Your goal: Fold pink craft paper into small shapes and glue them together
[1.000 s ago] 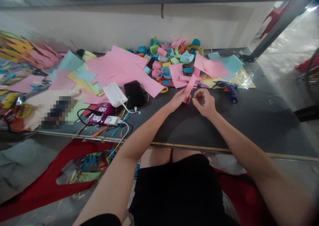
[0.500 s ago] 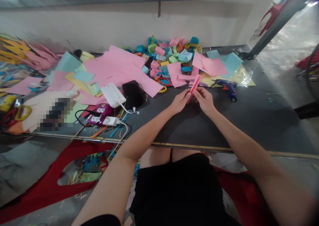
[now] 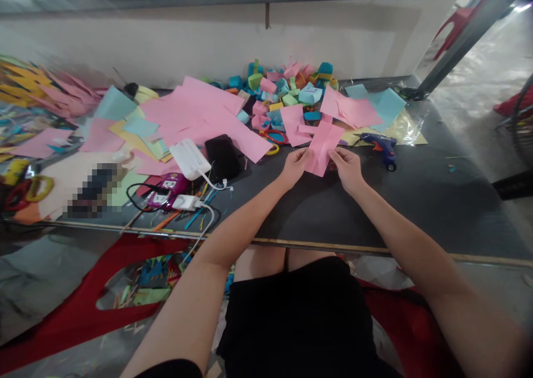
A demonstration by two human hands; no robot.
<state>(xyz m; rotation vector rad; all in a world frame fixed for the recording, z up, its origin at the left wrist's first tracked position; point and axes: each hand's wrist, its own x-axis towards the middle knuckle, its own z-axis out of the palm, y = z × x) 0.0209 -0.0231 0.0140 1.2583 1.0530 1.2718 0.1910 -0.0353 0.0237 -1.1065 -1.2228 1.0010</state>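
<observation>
Between my two hands a small pink sheet of paper (image 3: 321,149) is held up, opened out, with a faint crease down it. My left hand (image 3: 296,167) pinches its left edge. On the opposite edge, my right hand (image 3: 348,168) grips it between thumb and fingers. Just behind the sheet lie more pink paper pieces (image 3: 295,124) and a pair of scissors (image 3: 275,137) with red and yellow handles. A blue glue gun (image 3: 385,149) rests on the table to the right of my right hand.
Small folded paper boxes (image 3: 287,92) in several colours are heaped by the wall. Large pink sheets (image 3: 195,109) spread over the left-centre. A black phone (image 3: 222,157), a white power bank (image 3: 189,159) and a purple power strip (image 3: 166,192) with cables sit left of my hands.
The pink paper, seen narrow and folded before, is now spread open flat toward me. My hands have moved slightly apart, each keeping hold of one edge.
</observation>
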